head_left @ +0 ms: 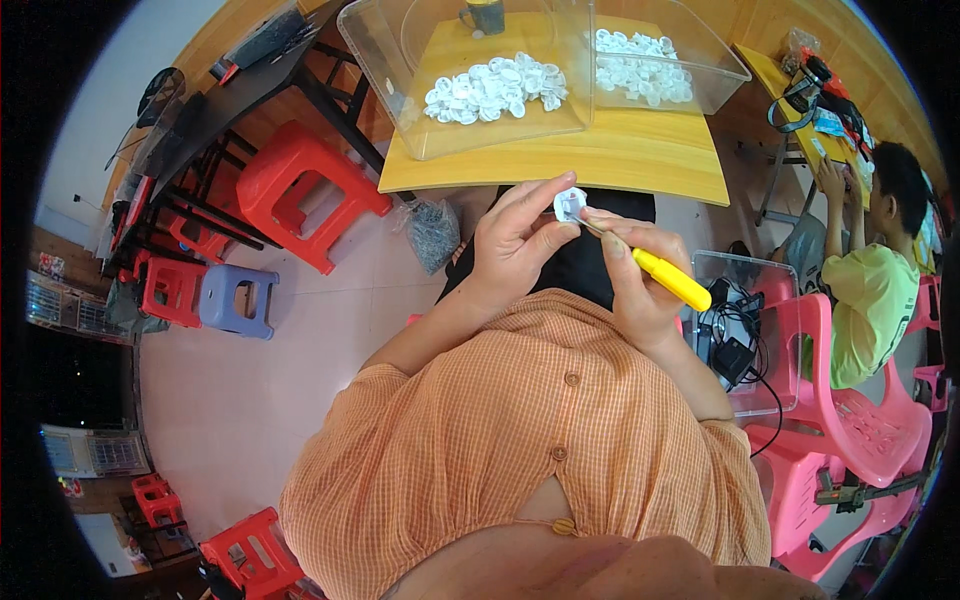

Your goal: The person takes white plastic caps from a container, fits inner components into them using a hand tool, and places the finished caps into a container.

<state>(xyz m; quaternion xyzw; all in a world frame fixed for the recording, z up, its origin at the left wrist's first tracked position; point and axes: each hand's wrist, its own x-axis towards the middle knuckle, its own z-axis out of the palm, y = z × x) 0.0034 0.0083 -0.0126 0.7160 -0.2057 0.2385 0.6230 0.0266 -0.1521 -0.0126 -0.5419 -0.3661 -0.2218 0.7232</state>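
Note:
Just in front of the near table edge, my left hand (512,240) pinches a small round white plastic piece (570,204) between thumb and fingers, its hollow side showing. My right hand (645,290) is closed round the yellow handle of what looks like a screwdriver (674,279). Its thin metal shaft points up and left toward the piece; the fingers partly cover the tip, so I cannot tell exactly where it touches. Many similar white pieces (497,88) lie heaped in a clear plastic bin (455,148) on the yellow table (650,165).
A second clear bin (715,78) on the right holds more white pieces (640,68). A dark mug (487,15) stands farther back. A bag of small grey parts (432,238) and red stools (300,190) are on the left. Right: a box of cables (735,355), pink chair (850,400), seated person (870,290).

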